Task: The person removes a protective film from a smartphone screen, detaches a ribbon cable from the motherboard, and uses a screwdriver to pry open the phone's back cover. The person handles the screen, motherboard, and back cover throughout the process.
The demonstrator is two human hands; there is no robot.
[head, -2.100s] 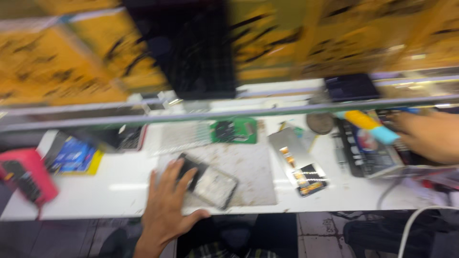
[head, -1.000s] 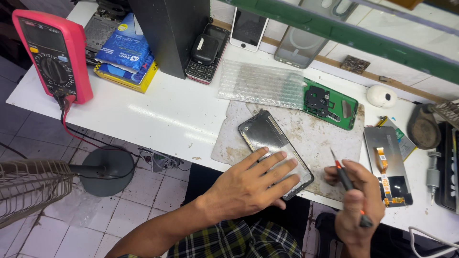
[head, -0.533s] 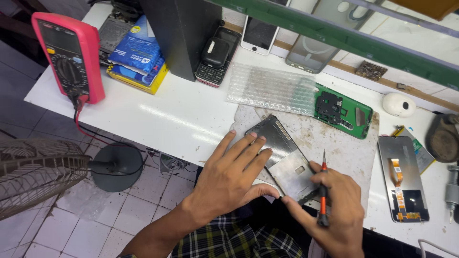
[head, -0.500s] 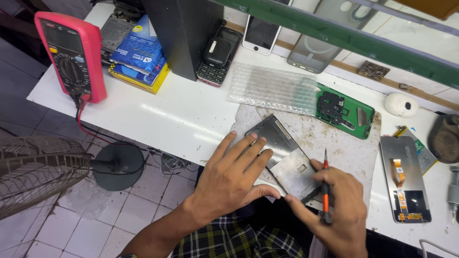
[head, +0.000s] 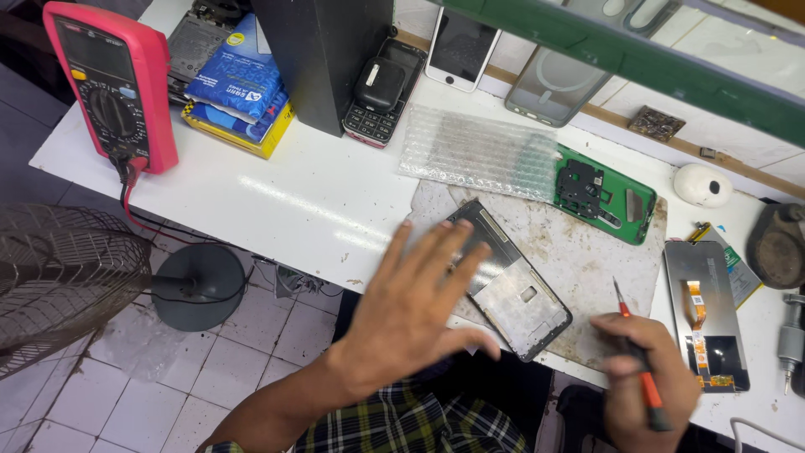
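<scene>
Bubble wrap (head: pixel 478 153) and a green circuit board (head: pixel 605 193) lie behind the phone frame (head: pixel 511 279). The frame rests on the worn mat (head: pixel 604 260), running diagonally, far-left to near-right. Left hand (head: pixel 415 315), fingers spread, hovers blurred over its near-left end, holding nothing. Right hand (head: pixel 641 390) grips a screwdriver (head: pixel 637 361), tip pointing away.

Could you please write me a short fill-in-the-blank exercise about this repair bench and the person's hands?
1. The right hand holds a screwdriver with an ____ handle.
2. The opened phone frame lies on a stained grey ____.
3. The multimeter at the table's far left has a ____ casing.
4. The left hand is ____, fingers spread.

Missing words: orange; mat; red; open
</scene>
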